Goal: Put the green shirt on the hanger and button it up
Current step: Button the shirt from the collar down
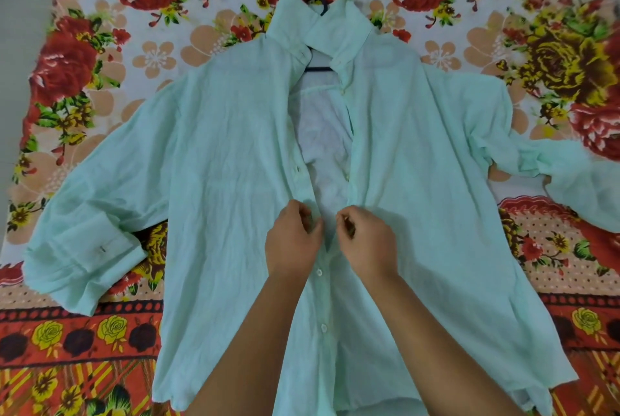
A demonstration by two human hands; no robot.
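A pale mint-green cotton shirt (pixel 218 164) lay face up across the middle of the bed, on a red-and-orange floral bedsheet (pixel 151 56). Its collar pointed to the far edge, its sleeves spread toward the left and right edges. A dark plastic hanger (pixel 318 68) showed inside the collar. The left hand (pixel 293 241) pinched the left front edge and the right hand (pixel 367 244) pinched the right one, mid-chest. Below them two white buttons (pixel 319 272) sat fastened; above, the front gaped open.

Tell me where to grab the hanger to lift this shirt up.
Take the hanger by its black hook, reaching from beyond the collar: only the hook pokes out bare there; the shirt covers its arms.
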